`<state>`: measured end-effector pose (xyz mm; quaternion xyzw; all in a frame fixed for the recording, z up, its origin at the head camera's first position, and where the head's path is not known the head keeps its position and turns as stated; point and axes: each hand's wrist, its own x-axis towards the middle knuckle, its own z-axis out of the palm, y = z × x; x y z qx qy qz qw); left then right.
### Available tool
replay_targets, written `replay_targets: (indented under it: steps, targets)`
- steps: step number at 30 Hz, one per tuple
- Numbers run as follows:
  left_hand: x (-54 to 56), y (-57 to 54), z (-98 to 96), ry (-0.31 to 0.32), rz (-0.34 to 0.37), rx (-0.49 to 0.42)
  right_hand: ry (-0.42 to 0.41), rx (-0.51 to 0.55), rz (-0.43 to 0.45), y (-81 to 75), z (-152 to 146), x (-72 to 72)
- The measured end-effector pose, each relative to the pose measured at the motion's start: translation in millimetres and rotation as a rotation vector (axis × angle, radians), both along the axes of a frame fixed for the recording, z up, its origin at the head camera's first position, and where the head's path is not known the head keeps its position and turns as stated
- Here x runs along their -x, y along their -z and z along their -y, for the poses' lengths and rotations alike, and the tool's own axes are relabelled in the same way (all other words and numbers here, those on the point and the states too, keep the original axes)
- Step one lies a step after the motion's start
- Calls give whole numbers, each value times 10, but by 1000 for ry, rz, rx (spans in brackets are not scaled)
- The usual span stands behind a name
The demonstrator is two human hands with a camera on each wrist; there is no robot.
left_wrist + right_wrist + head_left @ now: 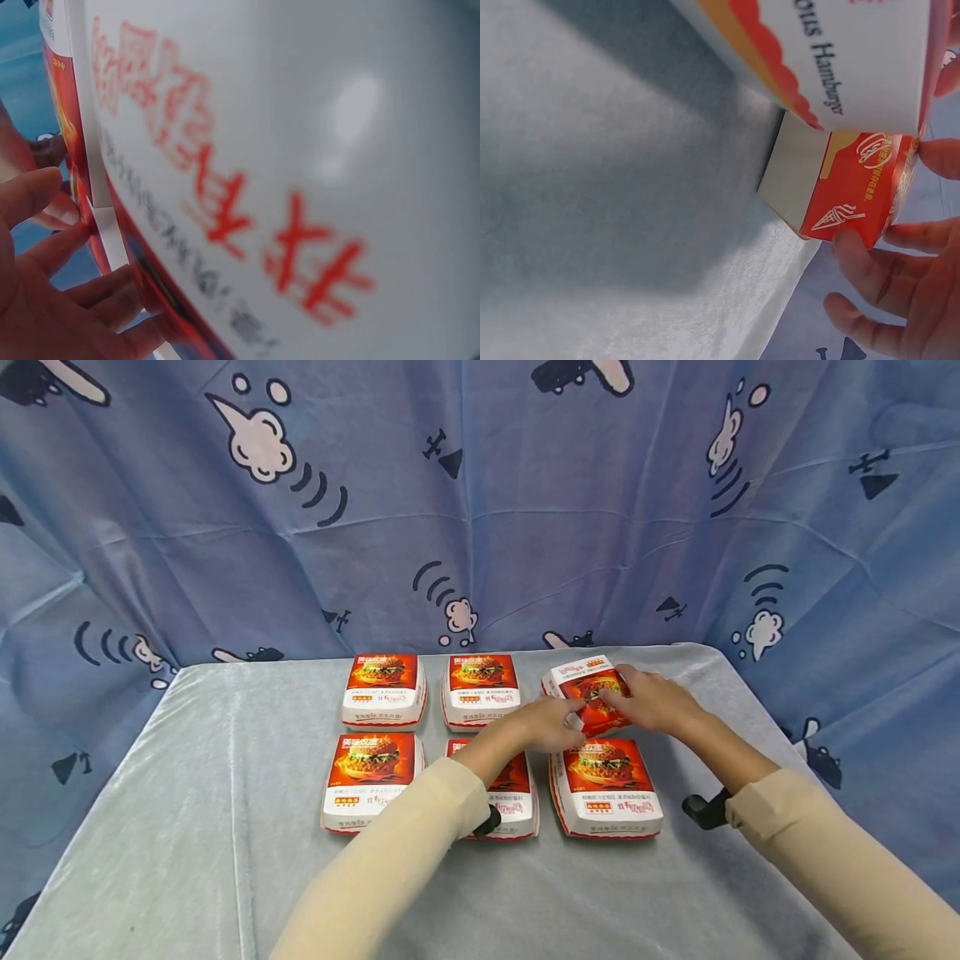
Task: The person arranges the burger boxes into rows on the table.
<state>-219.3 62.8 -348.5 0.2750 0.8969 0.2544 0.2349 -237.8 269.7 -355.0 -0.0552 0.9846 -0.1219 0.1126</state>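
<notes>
Overhead, your left hand [551, 724] and right hand [651, 697] both grip the tilted burger box [592, 692] at the upper right of the grid on the grey table [187, 827]. Only your right wrist view shows its red underside and fingers [870, 259] curled beneath; five other boxes [369, 777] lie flat.

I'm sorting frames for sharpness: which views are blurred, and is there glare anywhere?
Head view: evenly lit and sharp, the tilted red-and-white cardboard burger box between the left hand and right hand reads clearly. Left wrist view: box side too close, its red print smeared, with a white glare patch. Right wrist view: mostly sharp, with a soft shadow on the grey cloth-covered table.
</notes>
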Motion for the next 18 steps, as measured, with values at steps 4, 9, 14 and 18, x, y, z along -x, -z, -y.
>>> replay_targets:
  steps: [4,9,14,18]
  targets:
    - [4,3,16,-1,-16,-13,-25,31,4,-4,-17,-2]
    - [15,14,39,-39,-28,-10,-81,73,9,-26,-25,-6]
    - [21,31,47,-71,-31,-29,-120,103,22,-42,-40,10]
    - [31,42,40,-94,-40,-29,-133,110,28,-43,-49,26]
